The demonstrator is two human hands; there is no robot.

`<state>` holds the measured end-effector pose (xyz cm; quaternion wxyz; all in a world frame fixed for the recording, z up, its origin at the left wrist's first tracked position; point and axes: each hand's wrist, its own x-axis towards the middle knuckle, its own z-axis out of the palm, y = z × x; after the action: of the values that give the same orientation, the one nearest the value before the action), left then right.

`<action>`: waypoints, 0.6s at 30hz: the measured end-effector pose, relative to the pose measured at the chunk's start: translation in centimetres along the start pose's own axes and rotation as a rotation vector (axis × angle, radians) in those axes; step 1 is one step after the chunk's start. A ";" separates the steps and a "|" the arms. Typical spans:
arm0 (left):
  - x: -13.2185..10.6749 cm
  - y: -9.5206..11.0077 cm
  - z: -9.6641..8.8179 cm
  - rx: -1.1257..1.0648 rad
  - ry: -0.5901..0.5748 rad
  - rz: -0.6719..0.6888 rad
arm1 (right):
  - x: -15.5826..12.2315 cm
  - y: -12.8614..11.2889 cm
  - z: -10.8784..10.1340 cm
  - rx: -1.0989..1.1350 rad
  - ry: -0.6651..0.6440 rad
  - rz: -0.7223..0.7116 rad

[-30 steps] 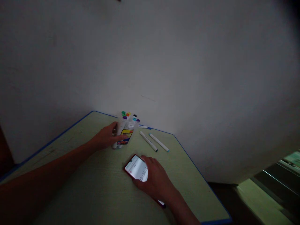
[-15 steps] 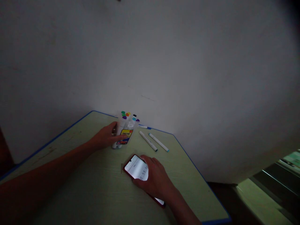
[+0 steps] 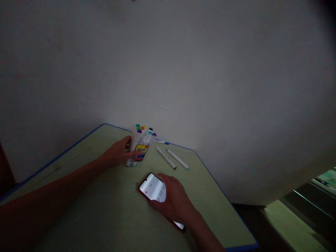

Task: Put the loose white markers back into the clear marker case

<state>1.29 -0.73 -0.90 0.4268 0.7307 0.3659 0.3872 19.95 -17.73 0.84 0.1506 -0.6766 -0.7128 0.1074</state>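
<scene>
The scene is dim. My left hand [image 3: 119, 153] is wrapped round a clear pack of markers [image 3: 140, 146] with coloured caps and a yellow label, standing near the table's far edge. My right hand [image 3: 174, 203] lies over a red-cased phone [image 3: 153, 189] flat on the pale green table [image 3: 105, 210], fingers curled on its lit screen, which shows timer digits.
Two white markers [image 3: 166, 158] [image 3: 177, 159] lie loose right of the pack, and a third marker [image 3: 161, 142] rests by the wall. A white wall [image 3: 183, 70] stands right behind the blue-edged table. Floor shows at the lower right.
Nothing has really moved; only the phone's timer digits have advanced.
</scene>
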 end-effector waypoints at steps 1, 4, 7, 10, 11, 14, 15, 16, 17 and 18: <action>0.0 0.0 0.0 -0.007 -0.003 0.001 | 0.0 0.0 0.0 -0.001 0.003 -0.005; -0.1 0.0 0.0 -0.007 -0.003 -0.007 | -0.1 0.1 -0.1 0.000 0.008 -0.011; 0.0 -0.1 0.0 -0.004 0.009 0.001 | -0.1 0.1 0.0 0.010 0.012 0.002; 0.1 -0.2 0.0 -0.003 0.016 0.006 | -0.3 0.2 0.0 0.025 0.001 0.014; 0.1 -0.2 0.0 -0.006 0.016 0.003 | -0.3 0.2 0.0 0.031 -0.009 0.020; 0.0 -0.1 0.0 -0.010 0.028 -0.003 | -0.7 0.4 -0.3 0.050 -0.035 0.060; -0.1 0.0 0.0 -0.007 0.033 -0.002 | -0.9 0.6 -0.6 0.056 -0.036 0.085; -0.1 0.0 0.0 -0.002 0.034 0.002 | -1.2 0.8 -0.8 0.059 -0.034 0.112; -0.1 0.0 0.0 0.001 0.032 0.003 | -1.5 1.1 -1.0 0.062 -0.029 0.139; -0.1 0.0 0.0 0.000 0.026 0.003 | -1.9 1.5 -1.3 0.062 -0.026 0.162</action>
<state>1.21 -0.84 -0.91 0.4217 0.7262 0.3703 0.3972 21.87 -19.63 1.38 0.1531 -0.7256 -0.6539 0.1501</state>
